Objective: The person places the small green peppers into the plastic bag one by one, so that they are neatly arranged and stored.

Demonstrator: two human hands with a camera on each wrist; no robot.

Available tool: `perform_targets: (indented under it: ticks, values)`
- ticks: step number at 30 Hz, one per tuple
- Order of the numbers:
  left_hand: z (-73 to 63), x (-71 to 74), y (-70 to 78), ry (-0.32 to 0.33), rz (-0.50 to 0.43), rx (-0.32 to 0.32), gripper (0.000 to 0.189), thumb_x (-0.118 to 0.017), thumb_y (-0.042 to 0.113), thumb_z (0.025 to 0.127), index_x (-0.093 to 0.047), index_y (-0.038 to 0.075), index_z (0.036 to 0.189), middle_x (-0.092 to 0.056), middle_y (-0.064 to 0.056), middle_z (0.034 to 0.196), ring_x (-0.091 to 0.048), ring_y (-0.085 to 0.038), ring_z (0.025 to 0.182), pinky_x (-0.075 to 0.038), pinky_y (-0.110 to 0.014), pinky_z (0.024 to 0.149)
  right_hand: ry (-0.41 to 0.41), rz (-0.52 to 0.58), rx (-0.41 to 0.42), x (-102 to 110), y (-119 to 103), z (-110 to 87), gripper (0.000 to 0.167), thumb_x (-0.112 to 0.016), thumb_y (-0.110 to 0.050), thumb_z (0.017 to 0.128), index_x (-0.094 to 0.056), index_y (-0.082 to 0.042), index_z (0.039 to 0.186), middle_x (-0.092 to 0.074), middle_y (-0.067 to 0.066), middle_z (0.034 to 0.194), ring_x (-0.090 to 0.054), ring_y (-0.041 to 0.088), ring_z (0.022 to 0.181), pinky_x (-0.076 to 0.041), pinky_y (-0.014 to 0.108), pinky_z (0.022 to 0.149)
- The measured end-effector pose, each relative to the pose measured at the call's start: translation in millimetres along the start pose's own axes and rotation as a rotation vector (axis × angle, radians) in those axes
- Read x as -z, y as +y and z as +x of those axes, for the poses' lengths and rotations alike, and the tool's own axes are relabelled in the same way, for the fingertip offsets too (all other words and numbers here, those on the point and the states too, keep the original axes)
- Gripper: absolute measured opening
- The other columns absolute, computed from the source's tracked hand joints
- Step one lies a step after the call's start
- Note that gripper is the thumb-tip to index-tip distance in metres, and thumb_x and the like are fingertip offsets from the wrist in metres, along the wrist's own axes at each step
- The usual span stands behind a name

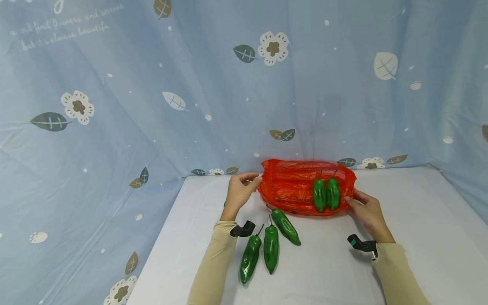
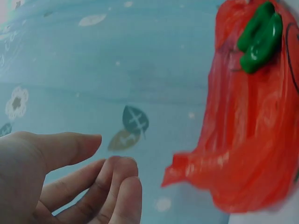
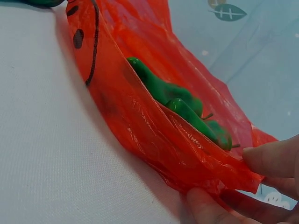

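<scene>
A red plastic bag (image 1: 289, 182) lies spread open at the back of the table. Inside its right part, two green peppers (image 1: 333, 195) sit side by side. My right hand (image 1: 369, 214) pinches the bag's right edge, thumb (image 3: 273, 158) on the near side and fingers beneath. Beside the bag's left end is my left hand (image 1: 240, 192), fingers loosely bent and holding nothing; the left wrist view shows a gap between its fingertips (image 2: 128, 170) and the bag. Three more green peppers (image 1: 271, 250) lie on the table in front of the bag.
White cloth covers the table (image 1: 324, 262). A blue patterned curtain (image 1: 213, 84) rises right behind the bag and along the left side. A small green bit (image 1: 225, 204) shows past the left wrist, mostly hidden. Black wrist cameras (image 1: 243, 229) sit at both cuffs.
</scene>
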State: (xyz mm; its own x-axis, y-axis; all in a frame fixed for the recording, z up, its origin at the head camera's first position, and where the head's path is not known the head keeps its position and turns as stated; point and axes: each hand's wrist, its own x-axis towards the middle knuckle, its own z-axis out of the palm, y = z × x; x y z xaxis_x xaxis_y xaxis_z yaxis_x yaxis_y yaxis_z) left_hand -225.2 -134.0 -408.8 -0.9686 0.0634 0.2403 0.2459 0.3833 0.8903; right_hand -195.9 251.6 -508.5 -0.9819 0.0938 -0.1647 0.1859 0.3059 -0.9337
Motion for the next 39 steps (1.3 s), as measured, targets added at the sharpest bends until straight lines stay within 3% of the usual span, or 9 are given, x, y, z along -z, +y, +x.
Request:
perform_targets:
  ticks: [7,18,21,24,27,29,35,39]
  values:
    - [-1.6,24.6,-11.8,0.108,0.004,0.013,0.024,-0.075,0.019,0.096,-0.078,0.001,0.113,-0.079,-0.018,0.100,-0.076,-0.023,0.080,-0.060,-0.021,0.066,-0.006,-0.019,-0.007,-0.7,-2.0,0.8,0.064,-0.049,-0.031,0.109,-0.028,-0.001,0.162,-0.032,0.033,0.162,-0.060,0.024,0.124,-0.059,0.014,0.081]
    - [-3.7,53.3,-35.5,0.258,0.078,0.052,0.024,-0.076,0.019,0.095,-0.079,0.003,0.112,-0.079,-0.019,0.098,-0.073,-0.010,0.074,-0.058,-0.019,0.065,-0.008,0.000,-0.016,-2.6,-3.2,-0.9,0.063,-0.049,-0.029,0.110,-0.026,-0.002,0.162,-0.031,0.034,0.163,-0.051,0.041,0.137,-0.059,0.013,0.081]
    - [-3.3,57.8,-42.1,0.288,0.112,0.058,0.023,-0.077,0.019,0.094,-0.079,0.003,0.111,-0.080,-0.019,0.097,-0.074,-0.014,0.074,-0.058,-0.019,0.064,-0.003,-0.007,-0.009,-2.4,-3.8,-1.0,0.063,-0.049,-0.029,0.109,-0.027,-0.001,0.162,-0.032,0.034,0.162,-0.056,0.035,0.132,-0.059,0.013,0.081]
    - [-3.5,60.5,-47.3,0.312,0.153,0.068,0.022,-0.078,0.018,0.093,-0.080,0.003,0.109,-0.080,-0.018,0.097,-0.075,-0.022,0.079,-0.058,-0.022,0.067,-0.001,-0.008,-0.004,-1.8,-4.5,-0.7,0.064,-0.051,-0.029,0.109,-0.028,-0.001,0.161,-0.033,0.034,0.162,-0.063,0.014,0.115,-0.059,0.014,0.081]
    - [-3.9,61.6,-53.7,0.326,0.193,0.078,0.021,-0.079,0.017,0.092,-0.080,0.004,0.108,-0.080,-0.017,0.098,-0.074,-0.029,0.085,-0.058,-0.026,0.073,-0.002,-0.001,-0.001,-1.3,-4.6,-0.6,0.064,-0.052,-0.029,0.109,-0.028,-0.001,0.161,-0.034,0.035,0.161,-0.059,-0.008,0.097,-0.060,0.015,0.081]
    - [-4.1,62.0,-58.7,0.331,0.212,0.082,0.021,-0.079,0.017,0.092,-0.080,0.003,0.108,-0.079,-0.018,0.100,-0.073,-0.031,0.089,-0.058,-0.031,0.077,-0.003,0.005,0.003,-1.4,-4.1,-0.5,0.064,-0.052,-0.029,0.109,-0.028,0.000,0.161,-0.034,0.035,0.161,-0.055,-0.015,0.090,-0.060,0.015,0.080]
    - [-5.3,61.7,-73.6,0.330,0.247,0.103,0.024,-0.078,0.018,0.093,-0.079,0.001,0.110,-0.079,-0.018,0.103,-0.074,-0.033,0.092,-0.060,-0.047,0.084,0.000,0.009,0.004,-1.4,-2.3,0.2,0.064,-0.052,-0.029,0.109,-0.028,0.000,0.161,-0.034,0.036,0.160,-0.054,-0.016,0.088,-0.060,0.015,0.080]
    - [-7.3,60.6,-82.6,0.326,0.284,0.121,0.023,-0.079,0.015,0.091,-0.079,0.000,0.109,-0.079,-0.018,0.102,-0.074,-0.032,0.090,-0.061,-0.047,0.082,0.007,0.012,0.001,-2.1,-0.5,0.3,0.063,-0.052,-0.028,0.109,-0.029,-0.001,0.161,-0.034,0.035,0.161,-0.054,-0.016,0.089,-0.060,0.014,0.080]
